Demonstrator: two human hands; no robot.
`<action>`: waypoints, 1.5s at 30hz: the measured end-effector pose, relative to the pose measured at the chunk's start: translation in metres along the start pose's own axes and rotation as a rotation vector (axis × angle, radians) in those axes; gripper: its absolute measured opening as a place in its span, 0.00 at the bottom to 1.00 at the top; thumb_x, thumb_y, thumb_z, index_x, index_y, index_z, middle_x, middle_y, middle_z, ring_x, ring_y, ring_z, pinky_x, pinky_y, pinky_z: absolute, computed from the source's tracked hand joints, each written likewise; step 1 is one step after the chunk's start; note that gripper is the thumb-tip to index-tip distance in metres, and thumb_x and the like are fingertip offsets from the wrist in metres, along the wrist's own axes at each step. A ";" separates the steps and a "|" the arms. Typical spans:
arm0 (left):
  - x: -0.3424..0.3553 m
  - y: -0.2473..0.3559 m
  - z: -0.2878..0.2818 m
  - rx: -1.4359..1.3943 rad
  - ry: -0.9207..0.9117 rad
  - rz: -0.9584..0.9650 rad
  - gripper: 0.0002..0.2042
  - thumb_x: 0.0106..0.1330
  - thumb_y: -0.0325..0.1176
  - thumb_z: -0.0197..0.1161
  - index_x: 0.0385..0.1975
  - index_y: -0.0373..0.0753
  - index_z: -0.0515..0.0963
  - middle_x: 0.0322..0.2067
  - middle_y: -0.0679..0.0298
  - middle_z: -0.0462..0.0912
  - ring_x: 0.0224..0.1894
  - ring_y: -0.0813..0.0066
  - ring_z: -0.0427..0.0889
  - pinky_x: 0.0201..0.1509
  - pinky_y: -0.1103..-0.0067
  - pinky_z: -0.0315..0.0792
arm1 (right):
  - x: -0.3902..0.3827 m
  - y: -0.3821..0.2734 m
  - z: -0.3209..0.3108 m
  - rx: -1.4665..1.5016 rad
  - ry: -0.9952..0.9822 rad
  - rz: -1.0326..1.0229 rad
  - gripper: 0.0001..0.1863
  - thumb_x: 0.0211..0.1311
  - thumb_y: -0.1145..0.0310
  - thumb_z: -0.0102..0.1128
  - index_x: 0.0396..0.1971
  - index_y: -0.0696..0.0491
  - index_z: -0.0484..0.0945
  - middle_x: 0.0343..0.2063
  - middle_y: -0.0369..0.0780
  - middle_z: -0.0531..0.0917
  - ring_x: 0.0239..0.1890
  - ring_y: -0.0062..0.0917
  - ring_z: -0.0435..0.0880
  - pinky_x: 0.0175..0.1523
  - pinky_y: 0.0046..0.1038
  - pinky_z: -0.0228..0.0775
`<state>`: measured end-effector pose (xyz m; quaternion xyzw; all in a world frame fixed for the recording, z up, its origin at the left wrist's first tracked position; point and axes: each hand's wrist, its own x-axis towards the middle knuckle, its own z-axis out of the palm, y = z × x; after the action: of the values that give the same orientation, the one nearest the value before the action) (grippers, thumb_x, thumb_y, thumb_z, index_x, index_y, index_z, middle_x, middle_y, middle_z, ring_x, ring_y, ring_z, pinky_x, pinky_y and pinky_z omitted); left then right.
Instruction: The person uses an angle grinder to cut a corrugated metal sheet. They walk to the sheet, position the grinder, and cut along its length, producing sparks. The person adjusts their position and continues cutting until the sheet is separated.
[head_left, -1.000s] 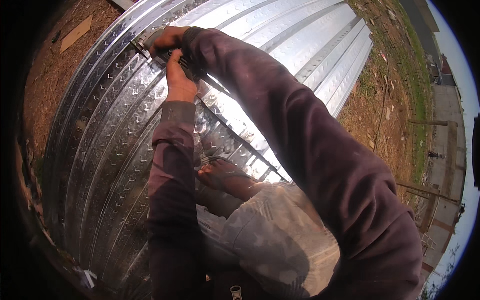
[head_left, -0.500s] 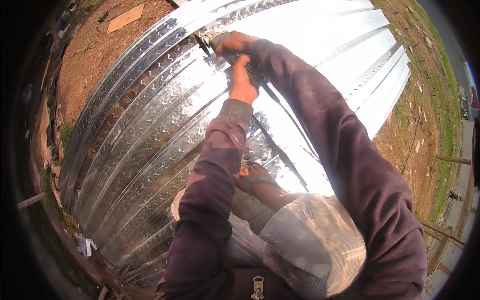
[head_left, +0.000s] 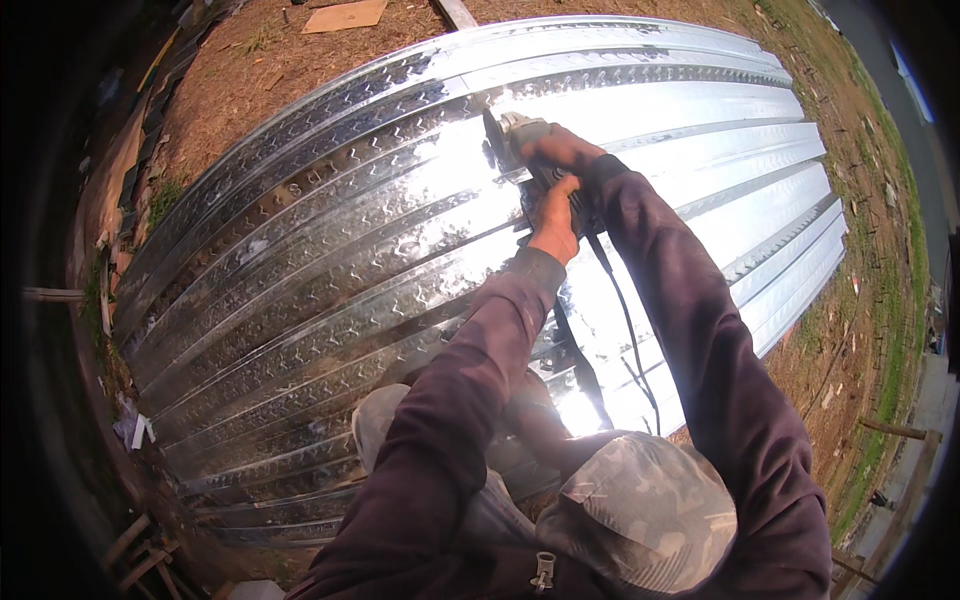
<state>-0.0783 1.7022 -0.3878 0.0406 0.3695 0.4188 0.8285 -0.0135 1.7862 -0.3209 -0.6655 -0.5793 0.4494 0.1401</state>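
An angle grinder (head_left: 518, 127) with a pale metal head and a dark body is held over ribbed, shiny metal sheets (head_left: 330, 265). Its cutting disc (head_left: 493, 132) stands on edge against the bright sheet; glare hides whether it touches. My right hand (head_left: 566, 150) wraps the grinder just behind the head. Closer to me, my left hand (head_left: 556, 222) grips the body, thumb along its side. A dark cord (head_left: 632, 335) trails from the grinder toward my knee. Both arms reach forward in dark sleeves.
My bent knee (head_left: 640, 510) in patterned trousers is over the near sheets. A flat brown board (head_left: 345, 15) lies on bare soil at the far left, with a plank (head_left: 455, 14) by the far edge. Wooden pieces (head_left: 145, 555) lie at lower left. Grass runs along the right.
The grinder has come back toward me and to the right over the sheets, both hands still around it. My view has shifted too, and my foot is now mostly hidden behind my left arm.
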 end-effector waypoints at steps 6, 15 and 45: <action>-0.015 0.003 0.002 -0.100 -0.015 -0.054 0.13 0.58 0.34 0.64 0.42 0.40 0.78 0.38 0.64 0.83 0.39 0.70 0.83 0.45 0.74 0.77 | 0.005 0.002 0.005 0.024 -0.036 0.018 0.28 0.48 0.60 0.63 0.49 0.60 0.79 0.43 0.45 0.83 0.47 0.33 0.79 0.56 0.33 0.68; -0.005 -0.017 0.025 -0.121 -0.023 -0.033 0.15 0.56 0.32 0.65 0.43 0.40 0.75 0.36 0.63 0.80 0.36 0.68 0.81 0.40 0.72 0.78 | 0.018 0.037 -0.025 0.139 -0.072 0.016 0.31 0.51 0.63 0.63 0.56 0.60 0.72 0.49 0.45 0.79 0.50 0.34 0.77 0.57 0.34 0.69; -0.032 -0.010 0.015 -0.058 0.011 0.141 0.18 0.60 0.44 0.64 0.42 0.37 0.78 0.41 0.60 0.81 0.43 0.71 0.79 0.47 0.73 0.73 | 0.014 0.018 0.003 0.224 -0.213 -0.011 0.21 0.54 0.66 0.61 0.49 0.55 0.75 0.36 0.36 0.80 0.36 0.22 0.80 0.42 0.26 0.74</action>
<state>-0.0742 1.6763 -0.3618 0.0404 0.3580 0.4868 0.7958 -0.0048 1.7924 -0.3409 -0.5911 -0.5406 0.5786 0.1537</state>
